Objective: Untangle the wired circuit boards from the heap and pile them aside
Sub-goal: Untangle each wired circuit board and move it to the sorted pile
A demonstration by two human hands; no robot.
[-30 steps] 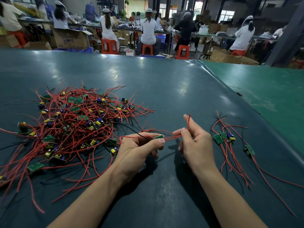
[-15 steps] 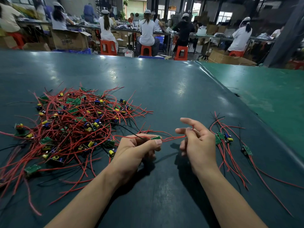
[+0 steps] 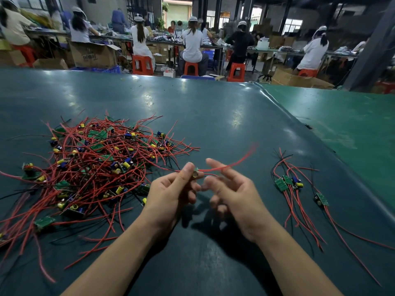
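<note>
Above the dark green table (image 3: 213,116), the left hand (image 3: 171,195) pinches a small circuit board (image 3: 195,173) between thumb and fingers, its red wire (image 3: 235,162) trailing right past the right hand (image 3: 233,193), whose fingers are spread loose and hold nothing. To the left lies the tangled heap (image 3: 96,167); well apart on the right lies a small pile of freed boards (image 3: 292,184).

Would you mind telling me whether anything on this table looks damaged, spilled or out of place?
Nothing stands out. The heap of red-wired boards is tangled, as expected, and the small pile on the right lies tidy. The left hand pinches one board; its red wire is blurred, so I cannot judge its condition.
</note>
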